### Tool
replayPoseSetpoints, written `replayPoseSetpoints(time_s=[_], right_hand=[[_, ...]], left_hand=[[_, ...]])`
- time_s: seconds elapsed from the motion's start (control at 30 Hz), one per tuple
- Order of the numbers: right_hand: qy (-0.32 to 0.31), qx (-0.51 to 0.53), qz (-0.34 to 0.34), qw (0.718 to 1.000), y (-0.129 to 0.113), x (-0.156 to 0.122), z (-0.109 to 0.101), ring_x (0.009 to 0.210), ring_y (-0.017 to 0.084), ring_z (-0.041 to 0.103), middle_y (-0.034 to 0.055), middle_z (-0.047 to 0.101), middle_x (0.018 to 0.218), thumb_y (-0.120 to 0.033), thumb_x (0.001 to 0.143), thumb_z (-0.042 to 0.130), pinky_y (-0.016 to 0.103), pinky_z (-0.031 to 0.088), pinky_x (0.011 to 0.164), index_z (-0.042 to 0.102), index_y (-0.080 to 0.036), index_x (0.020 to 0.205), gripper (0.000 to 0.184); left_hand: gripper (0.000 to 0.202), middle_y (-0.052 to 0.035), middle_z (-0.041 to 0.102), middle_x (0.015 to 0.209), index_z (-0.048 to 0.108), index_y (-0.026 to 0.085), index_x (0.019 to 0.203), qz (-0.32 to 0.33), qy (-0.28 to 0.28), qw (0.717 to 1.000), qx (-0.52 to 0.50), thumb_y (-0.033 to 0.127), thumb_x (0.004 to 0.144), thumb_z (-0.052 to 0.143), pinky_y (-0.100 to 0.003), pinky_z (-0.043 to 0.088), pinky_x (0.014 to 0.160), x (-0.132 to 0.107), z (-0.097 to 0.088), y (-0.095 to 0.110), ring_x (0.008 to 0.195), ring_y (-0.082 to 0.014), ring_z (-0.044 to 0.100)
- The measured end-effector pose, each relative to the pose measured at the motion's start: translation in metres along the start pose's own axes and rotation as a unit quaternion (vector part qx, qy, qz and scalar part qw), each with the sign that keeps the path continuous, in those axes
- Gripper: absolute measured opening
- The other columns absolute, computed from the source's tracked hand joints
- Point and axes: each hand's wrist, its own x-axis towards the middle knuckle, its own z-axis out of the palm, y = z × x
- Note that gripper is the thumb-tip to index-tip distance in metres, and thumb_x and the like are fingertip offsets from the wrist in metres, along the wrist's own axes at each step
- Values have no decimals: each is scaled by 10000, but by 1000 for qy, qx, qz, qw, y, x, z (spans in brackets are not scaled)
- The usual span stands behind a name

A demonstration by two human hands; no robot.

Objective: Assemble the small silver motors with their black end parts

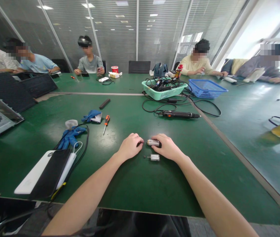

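My right hand [166, 146] is closed around a small silver cylindrical motor [152, 142], thumb on its near side and fingers over the far side. The motor lies level, its coppery end toward the left. My left hand [131, 146] rests on the table just left of it, fingers curled in; whatever is between the fingertips, if anything, is hidden. Nearer to me, a second silver motor [154, 157] lies on its side, its thin shaft pointing left. A small dark piece [144, 157] sits at the shaft's end.
Left are an orange-handled screwdriver [106, 122], blue gloves [70, 135], a white-and-black flat device [43, 172] and a cable. Beyond my hands lie a black electric screwdriver [179, 114], a green basket [163, 94] of tools and a blue basket [206, 92]. Several people sit around the table.
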Motion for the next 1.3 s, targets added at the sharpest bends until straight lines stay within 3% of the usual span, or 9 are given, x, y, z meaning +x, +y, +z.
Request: replayPoseSetpoints(time_s=[0.43,0.63,0.77,0.93,1.17,1.3], right_hand=[[-12,-5,3,1000,-1,-3,-3,1087,265,634,98,686,1168,-283,841,690,419,506,972,627,-209,1233,404],[56,32,3,998,5,-4,-6,989,230,661,73,704,1049,-297,935,588,376,515,883,612,-223,960,82],[83,46,-25,995,6,-4,-6,991,226,668,73,707,1036,-294,953,571,372,510,898,561,-228,817,151],[79,40,-36,995,4,-4,-5,1001,233,667,69,706,1057,-227,920,583,381,516,908,611,-233,895,38],[88,26,-43,995,1,-5,-7,994,230,662,72,702,1046,-235,945,564,387,523,904,624,-225,896,79],[99,5,-72,992,-15,-7,-15,981,232,644,83,690,1029,-225,952,559,385,530,888,661,-221,934,103]], left_hand=[[180,-59,648,985,719,208,1046,2,0,1000,-12,219,935,578,-343,501,875,-3,-4,-2,999,-213,563],[143,-52,641,949,706,200,966,13,19,999,-26,173,927,571,-348,494,886,-5,-5,-7,969,-206,564],[138,-52,637,935,698,202,928,23,25,999,-23,173,934,563,-350,494,875,-5,-4,-7,959,-207,561],[135,-50,638,939,693,200,921,26,30,999,-21,166,932,562,-354,496,872,-5,-2,-6,954,-206,556],[143,-53,635,927,695,199,915,30,33,999,-22,162,933,558,-351,497,872,-7,-2,-5,955,-206,555],[147,-51,638,922,693,195,904,32,37,999,-20,159,935,554,-349,496,869,-7,-3,-5,950,-203,554]])
